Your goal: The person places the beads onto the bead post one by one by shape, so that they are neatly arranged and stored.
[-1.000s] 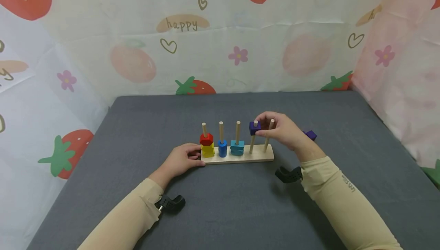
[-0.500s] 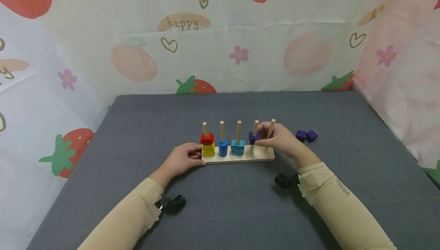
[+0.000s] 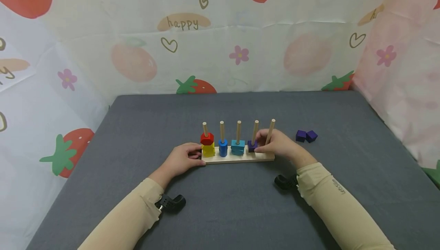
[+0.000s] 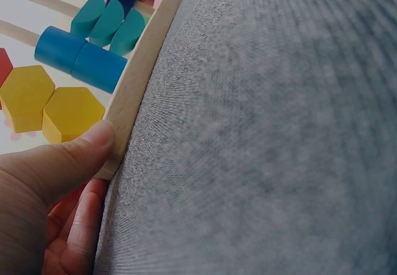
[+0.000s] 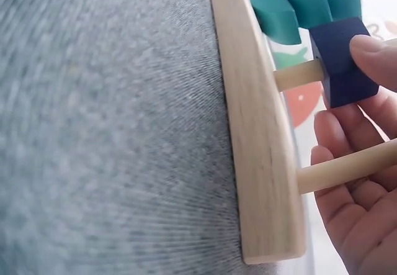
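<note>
A wooden peg stacker (image 3: 237, 159) with several upright pegs stands in mid-table. My left hand (image 3: 180, 160) grips its left end; the thumb (image 4: 93, 139) presses on the base's front edge, fingers behind the end. With thumb and fingers, my right hand (image 3: 282, 146) pinches a dark purple block (image 5: 344, 64) threaded on the fourth peg. Bare peg shows between block and base in the right wrist view. From the left, the other pegs carry yellow hexagons (image 4: 28, 98) under a red block (image 3: 207, 139), blue cylinders (image 3: 222, 149) and teal blocks (image 3: 237, 148). The rightmost peg (image 5: 347, 166) is bare, beside my right fingers.
Two more purple blocks (image 3: 306, 136) lie side by side on the grey cloth (image 3: 220, 211), behind and right of the stacker. A printed curtain (image 3: 261, 62) hangs past the table's far edge. Each wrist wears a black camera mount (image 3: 173, 203).
My right hand has moved down, sliding the purple block from near the top of the fourth peg to low on it. The left hand keeps its place on the base.
</note>
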Available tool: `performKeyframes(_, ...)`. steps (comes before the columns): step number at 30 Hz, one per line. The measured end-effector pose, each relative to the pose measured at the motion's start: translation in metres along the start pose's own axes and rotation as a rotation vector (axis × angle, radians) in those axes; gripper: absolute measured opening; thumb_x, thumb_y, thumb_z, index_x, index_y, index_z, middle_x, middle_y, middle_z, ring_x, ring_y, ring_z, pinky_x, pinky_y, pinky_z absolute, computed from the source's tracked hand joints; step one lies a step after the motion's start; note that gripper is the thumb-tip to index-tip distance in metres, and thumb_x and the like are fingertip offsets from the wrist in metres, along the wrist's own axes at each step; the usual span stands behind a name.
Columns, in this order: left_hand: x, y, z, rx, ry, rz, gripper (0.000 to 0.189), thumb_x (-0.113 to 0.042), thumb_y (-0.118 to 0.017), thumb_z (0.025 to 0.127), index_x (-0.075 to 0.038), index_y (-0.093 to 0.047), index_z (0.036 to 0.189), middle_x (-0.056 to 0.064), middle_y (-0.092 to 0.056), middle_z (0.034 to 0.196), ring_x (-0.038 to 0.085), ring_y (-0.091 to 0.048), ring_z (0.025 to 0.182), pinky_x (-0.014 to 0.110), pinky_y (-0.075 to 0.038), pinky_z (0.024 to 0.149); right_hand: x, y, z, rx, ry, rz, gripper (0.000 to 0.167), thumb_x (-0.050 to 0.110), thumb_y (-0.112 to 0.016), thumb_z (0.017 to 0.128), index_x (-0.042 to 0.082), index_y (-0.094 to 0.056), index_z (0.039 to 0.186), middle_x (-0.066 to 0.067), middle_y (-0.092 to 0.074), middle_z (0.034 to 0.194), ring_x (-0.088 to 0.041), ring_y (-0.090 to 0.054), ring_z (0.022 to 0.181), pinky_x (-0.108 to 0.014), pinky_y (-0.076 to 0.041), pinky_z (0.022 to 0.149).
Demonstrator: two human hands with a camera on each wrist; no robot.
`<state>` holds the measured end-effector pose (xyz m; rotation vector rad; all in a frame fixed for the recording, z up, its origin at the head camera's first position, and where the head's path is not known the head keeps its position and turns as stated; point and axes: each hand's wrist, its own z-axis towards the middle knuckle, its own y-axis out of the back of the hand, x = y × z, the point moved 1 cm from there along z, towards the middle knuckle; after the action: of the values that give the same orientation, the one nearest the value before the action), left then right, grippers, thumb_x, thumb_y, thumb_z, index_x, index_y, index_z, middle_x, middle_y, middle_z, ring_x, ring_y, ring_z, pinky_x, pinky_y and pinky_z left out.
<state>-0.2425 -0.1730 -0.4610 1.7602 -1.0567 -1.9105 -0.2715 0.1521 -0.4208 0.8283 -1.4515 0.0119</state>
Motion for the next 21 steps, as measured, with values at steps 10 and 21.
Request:
performKeyframes(10, -0.0026, 0.0007, -0.0013, 0.004, 0.002, -0.004, 0.059, -0.035, -0.077, 0.071, -0.013, -0.059, 0.123, 0.002, -0.056, 0.118, 0.011, -0.055, 0.091, 0.031, -0.047, 0.085, -0.0065, -0.0026, 0.0020, 0.021, -0.028, -0.048, 0.021, 0.011, -0.072, 0.078, 0.002, -0.061, 0.093, -0.005, -0.061, 0.086, -0.017, -0.055, 0.079, -0.032, -0.046, 0.072)
performKeyframes(21, -0.0035, 0.0014, -0.0017, 0.005, -0.007, 0.009, 0.059, -0.034, -0.077, 0.072, -0.012, -0.059, 0.123, 0.002, -0.057, 0.117, 0.011, -0.055, 0.090, 0.031, -0.048, 0.084, -0.0048, -0.0034, 0.0013, 0.018, -0.050, -0.109, 0.021, 0.011, -0.072, 0.078, 0.004, -0.066, 0.096, -0.007, -0.062, 0.094, -0.019, -0.056, 0.086, -0.036, -0.046, 0.079)
